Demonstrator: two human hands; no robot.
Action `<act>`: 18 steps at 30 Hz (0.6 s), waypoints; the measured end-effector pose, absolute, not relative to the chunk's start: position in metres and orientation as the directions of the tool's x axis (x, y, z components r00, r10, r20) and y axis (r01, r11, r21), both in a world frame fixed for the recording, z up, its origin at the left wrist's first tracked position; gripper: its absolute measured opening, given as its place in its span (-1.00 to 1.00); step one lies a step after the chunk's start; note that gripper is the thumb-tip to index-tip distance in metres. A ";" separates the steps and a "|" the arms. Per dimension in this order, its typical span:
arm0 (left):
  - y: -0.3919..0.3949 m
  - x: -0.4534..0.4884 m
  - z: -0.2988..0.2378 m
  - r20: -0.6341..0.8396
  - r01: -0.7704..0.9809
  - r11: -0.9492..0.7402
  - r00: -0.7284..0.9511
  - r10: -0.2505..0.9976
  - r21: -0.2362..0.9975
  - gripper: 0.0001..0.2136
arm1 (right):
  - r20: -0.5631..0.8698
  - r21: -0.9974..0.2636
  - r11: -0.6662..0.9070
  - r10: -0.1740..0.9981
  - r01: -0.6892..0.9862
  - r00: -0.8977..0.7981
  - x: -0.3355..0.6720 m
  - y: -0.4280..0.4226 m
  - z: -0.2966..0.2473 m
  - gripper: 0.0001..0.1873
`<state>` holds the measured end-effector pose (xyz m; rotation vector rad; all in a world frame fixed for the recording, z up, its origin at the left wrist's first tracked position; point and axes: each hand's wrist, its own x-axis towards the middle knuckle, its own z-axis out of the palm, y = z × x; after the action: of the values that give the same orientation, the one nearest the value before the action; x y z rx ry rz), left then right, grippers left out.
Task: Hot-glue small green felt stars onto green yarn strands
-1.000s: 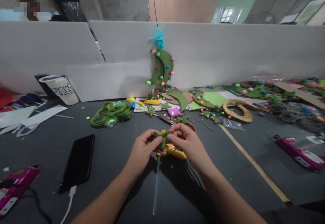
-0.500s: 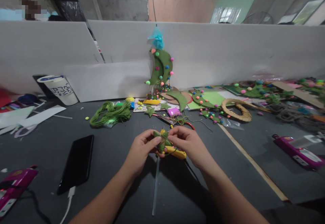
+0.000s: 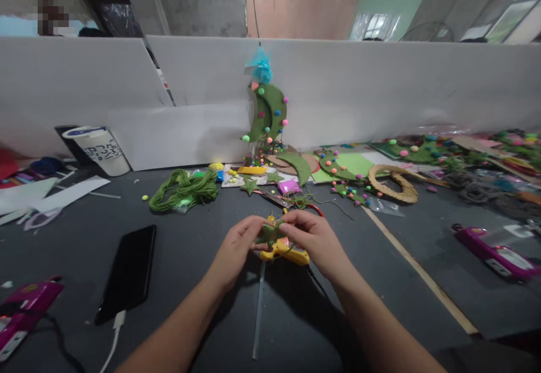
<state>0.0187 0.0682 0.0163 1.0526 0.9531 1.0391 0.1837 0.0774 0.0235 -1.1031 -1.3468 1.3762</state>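
Sm. green star (image 3: 267, 234) is up over the table (image 3: 401, 316), center-ish: L hand (image 3: 235, 246) has its grip pinched on the 9 o'clock side, R hand (image 3: 311, 235) is pinching the 2 o'clock tip. Yellow glue gun (image 3: 292, 253) at 5 o'clock, clear glue stick (image 3: 258, 311) at 6. Scissors (image 3: 276, 199) btwn 12 & 1, green yarn hank (image 3: 183, 190) abt 10, blk phone (image 3: 128, 271) w/ white cable (image 3: 111, 339) btwn 8 & 9.

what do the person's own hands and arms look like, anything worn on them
The left hand and right hand are bare, with no gloves and no ring that can be made out. The left forearm and right forearm show no sleeve, watch, bracelet or clear marking.
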 end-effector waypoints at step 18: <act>0.066 0.019 0.016 -0.049 -0.257 0.106 0.219 0.974 0.961 -0.89 | -0.106 -0.987 -0.131 0.965 -0.092 -0.239 0.182 0.077 0.025 -0.81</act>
<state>0.0187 0.0660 0.0159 1.0483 0.8961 1.1136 0.1817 0.0771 0.0246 -1.0955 -1.2379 1.5207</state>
